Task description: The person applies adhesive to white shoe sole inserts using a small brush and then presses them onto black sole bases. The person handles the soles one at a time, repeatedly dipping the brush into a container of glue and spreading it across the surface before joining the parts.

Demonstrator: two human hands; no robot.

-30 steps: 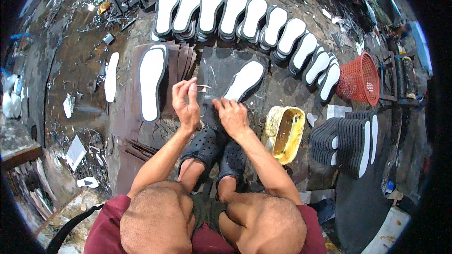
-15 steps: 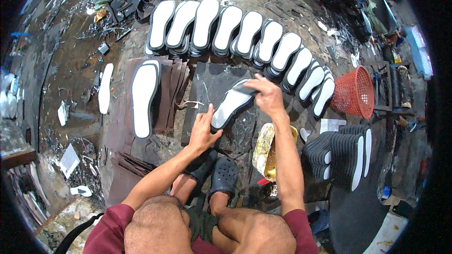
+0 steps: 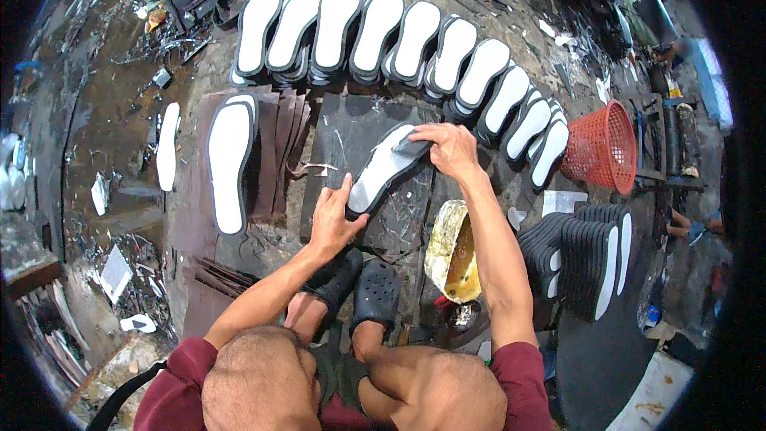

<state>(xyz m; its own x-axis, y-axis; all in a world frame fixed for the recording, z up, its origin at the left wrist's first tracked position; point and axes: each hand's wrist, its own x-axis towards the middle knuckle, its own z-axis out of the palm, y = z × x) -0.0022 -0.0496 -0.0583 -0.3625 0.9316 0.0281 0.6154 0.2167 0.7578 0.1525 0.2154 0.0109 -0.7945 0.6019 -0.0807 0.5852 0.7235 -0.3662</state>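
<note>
A white-topped shoe sole with a dark rim [image 3: 377,166] lies slanted on a dark board [image 3: 329,140] in front of me. Part of its white face looks wet and greyish. At the heel end my left hand [image 3: 333,217] steadies it, index finger along one edge and thumb at the other. My right hand [image 3: 452,149] pinches a small grey flat piece, like a spreader [image 3: 410,147], against the sole's upper part. The fingers partly hide that piece. Right of the board stands a yellowed, cut-open tub [image 3: 452,251] with amber liquid inside.
Stacks of white-faced soles [image 3: 377,32] curve around the far side. Another sole stack [image 3: 230,164] rests on brown sheets [image 3: 275,152] at left. At right are a red basket [image 3: 602,148] and rows of black soles [image 3: 586,259]. Scraps litter the ground.
My right hand and the grey piece have shifted slightly down and left along the sole, showing more of its toe end. The left hand remains at the heel. The whole view has shifted slightly.
</note>
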